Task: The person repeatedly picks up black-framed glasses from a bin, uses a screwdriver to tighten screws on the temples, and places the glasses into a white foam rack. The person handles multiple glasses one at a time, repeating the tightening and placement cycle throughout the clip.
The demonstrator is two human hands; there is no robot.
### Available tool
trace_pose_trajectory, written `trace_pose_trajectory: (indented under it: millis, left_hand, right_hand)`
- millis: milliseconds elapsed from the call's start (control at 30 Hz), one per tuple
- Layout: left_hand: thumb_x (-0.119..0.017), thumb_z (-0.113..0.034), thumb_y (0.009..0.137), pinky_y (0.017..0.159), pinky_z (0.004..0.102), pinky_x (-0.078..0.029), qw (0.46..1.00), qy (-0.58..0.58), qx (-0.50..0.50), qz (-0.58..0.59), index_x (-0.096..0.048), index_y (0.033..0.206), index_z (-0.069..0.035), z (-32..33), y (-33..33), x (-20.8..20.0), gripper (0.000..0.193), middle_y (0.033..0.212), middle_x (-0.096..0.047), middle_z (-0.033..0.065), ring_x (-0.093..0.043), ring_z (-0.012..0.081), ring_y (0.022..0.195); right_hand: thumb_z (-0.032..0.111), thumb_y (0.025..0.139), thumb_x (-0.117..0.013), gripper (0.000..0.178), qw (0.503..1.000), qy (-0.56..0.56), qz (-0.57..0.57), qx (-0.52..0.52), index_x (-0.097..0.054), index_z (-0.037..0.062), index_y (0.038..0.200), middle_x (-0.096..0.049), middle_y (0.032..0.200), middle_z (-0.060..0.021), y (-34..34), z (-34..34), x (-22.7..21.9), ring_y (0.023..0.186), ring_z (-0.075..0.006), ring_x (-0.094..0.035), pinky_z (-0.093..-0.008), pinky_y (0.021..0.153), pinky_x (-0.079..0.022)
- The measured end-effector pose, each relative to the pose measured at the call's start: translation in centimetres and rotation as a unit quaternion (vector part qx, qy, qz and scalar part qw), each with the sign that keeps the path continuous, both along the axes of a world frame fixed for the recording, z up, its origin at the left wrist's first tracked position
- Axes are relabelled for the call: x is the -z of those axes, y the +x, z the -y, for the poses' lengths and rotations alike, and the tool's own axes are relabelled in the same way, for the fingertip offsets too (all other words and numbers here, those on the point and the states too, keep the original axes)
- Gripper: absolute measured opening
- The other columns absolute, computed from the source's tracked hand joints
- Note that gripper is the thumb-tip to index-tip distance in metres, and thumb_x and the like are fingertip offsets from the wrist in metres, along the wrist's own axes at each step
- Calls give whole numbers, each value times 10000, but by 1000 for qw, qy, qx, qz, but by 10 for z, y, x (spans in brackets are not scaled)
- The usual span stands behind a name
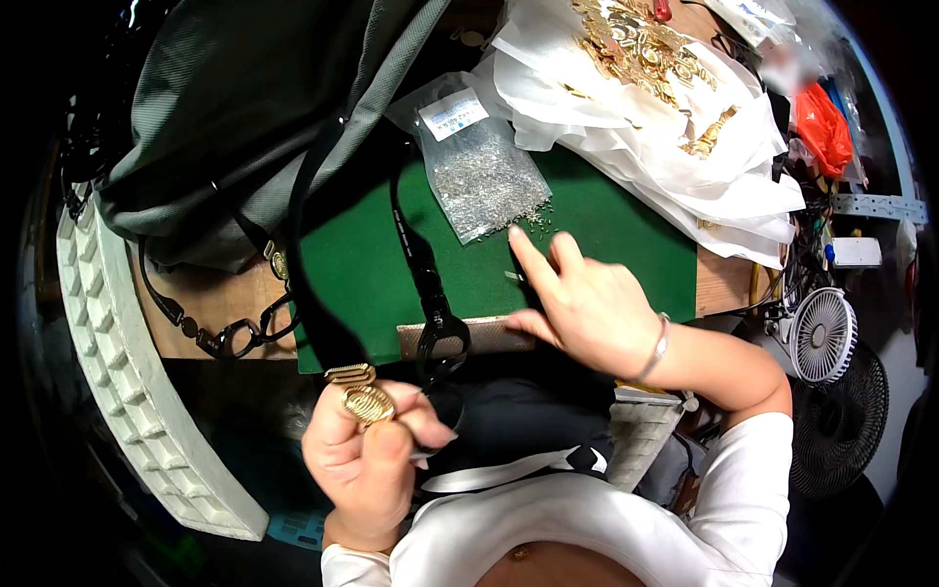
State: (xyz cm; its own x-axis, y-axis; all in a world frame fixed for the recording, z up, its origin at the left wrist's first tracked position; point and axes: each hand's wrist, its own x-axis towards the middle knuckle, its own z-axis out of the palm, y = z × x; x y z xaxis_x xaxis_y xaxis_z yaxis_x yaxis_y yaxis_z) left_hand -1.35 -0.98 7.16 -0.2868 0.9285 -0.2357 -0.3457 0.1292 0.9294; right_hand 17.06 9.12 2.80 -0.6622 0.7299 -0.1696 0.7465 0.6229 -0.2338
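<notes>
Buckle (369, 404), gold-coloured, sits pinched in our left hand (364, 460); our right hand (602, 305), fingers parted, reaches small metal pieces (536, 216).

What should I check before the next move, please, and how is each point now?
1. Gold oval buckle is in the left hand: ok.
2. Clear plastic bag lies on the green mat: ok.
3. All tiny metal pieces are inside the bag: not ok, some lie loose at its lower right corner.
4. Right hand has its index fingertip near these loose pieces: ok.
5. The fingertip touches a piece: cannot tell.
6. A tiny piece is already fitted in the buckle: cannot tell.
</notes>
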Motion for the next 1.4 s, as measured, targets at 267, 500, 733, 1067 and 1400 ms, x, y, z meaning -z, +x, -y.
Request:
trace_pose_trajectory:
  millis: [267,500,733,1067,1400]
  left_hand:
    - [-517,-284,845,652,280,-449,997,15,-75,-14,-392,1110,73,3,-19,-5,462,621,-529,80,-488,120,434]
    - [-415,-275,897,510,247,-392,949,20,22,314,-395,747,-13,-1,-26,13,303,446,-431,31,-397,97,298]
    - [-250,-296,940,438,212,-338,855,-109,118,493,-365,754,-66,-15,4,33,318,459,-404,-31,-387,60,304]
    - [-169,-274,940,615,256,-387,768,-76,153,617,-330,1276,-75,-16,3,66,423,581,-425,-20,-402,58,414]
    - [-240,-264,945,514,206,-377,745,-105,151,641,-337,1256,-68,-18,3,74,381,530,-390,-41,-350,33,360]
  right_hand:
    - [152,757,-555,401,982,-139,-116,49,-365,-7,1072,-424,885,-176,32,-14,-11,666,-325,-539,-388,576,-465]
    - [106,752,-578,321,992,-13,-111,50,-491,62,1057,-447,835,-112,25,-11,5,637,-246,-544,-331,505,-464]
    - [71,710,-593,367,993,-5,-111,43,-518,80,1068,-473,838,-105,19,-11,9,633,-245,-550,-328,513,-460]
    - [51,677,-588,439,999,-4,-47,-8,-501,86,1106,-471,849,-92,20,-14,9,646,-231,-536,-319,528,-460]
    - [78,816,-463,313,963,-189,-189,-30,-458,57,1128,-477,806,-114,18,-19,-6,593,-224,-524,-298,520,-449]
